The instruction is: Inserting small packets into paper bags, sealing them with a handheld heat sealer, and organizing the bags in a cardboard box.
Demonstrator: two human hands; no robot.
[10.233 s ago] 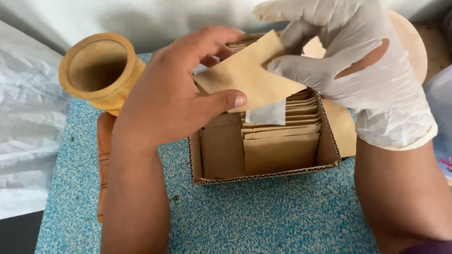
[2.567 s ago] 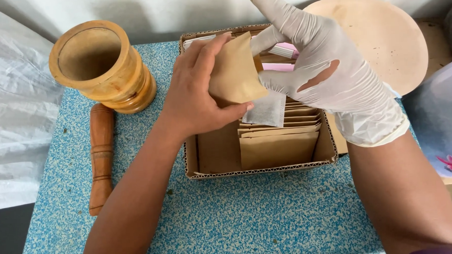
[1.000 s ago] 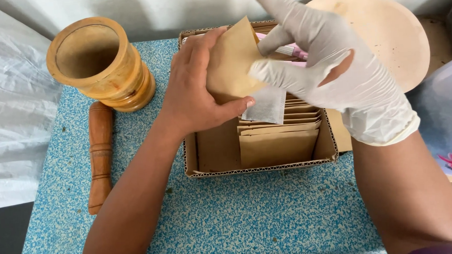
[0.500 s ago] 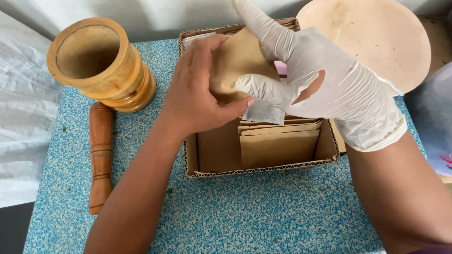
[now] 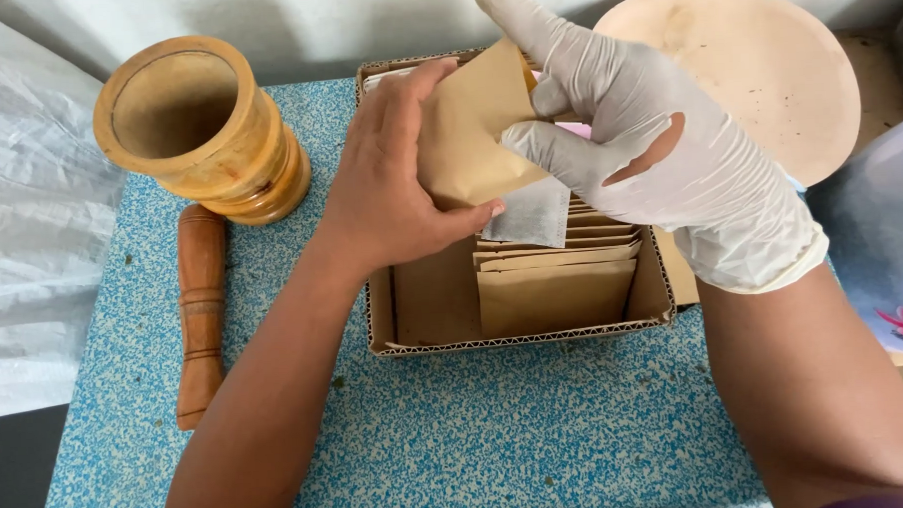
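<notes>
Since half a second ago, little has shifted: the left hand (image 5: 389,191) still grips the envelope (image 5: 472,133) over the box (image 5: 519,337), right hand (image 5: 648,147) pinching its 3 o'clock edge. The white sachet (image 5: 535,213) at 6 o'clock hangs out; a loose pinch could drop it.

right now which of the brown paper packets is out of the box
The packet held between both hands, the bare left hand and gloved right hand. It is raised above the cardboard box; the other packets sit stacked inside.

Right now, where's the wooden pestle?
The wooden pestle lies on the speckled blue table at the left, just below the wooden mortar, left of the cardboard box.
</notes>
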